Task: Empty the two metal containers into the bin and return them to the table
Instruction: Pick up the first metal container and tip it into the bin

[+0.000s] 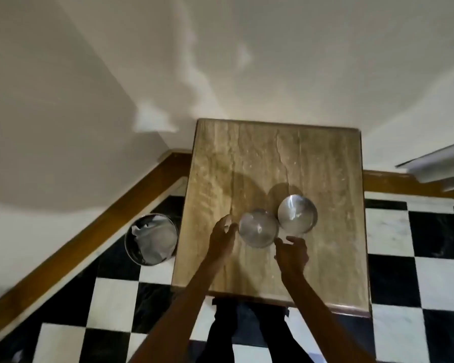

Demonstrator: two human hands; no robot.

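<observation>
The fingers of the left hand (222, 238) and the right hand (291, 254) are spread wide on both sides of the near metal container (258, 228), holding nothing. The second container (297, 214) stands touching it on the desk (325, 166). The bin (151, 239) on the floor holds crumpled paper; whether the containers are emptied, I cannot tell.

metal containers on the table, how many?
2. Near container sits between the two open hands, left hand and right hand. Far container stands right behind it, beside it.
</observation>
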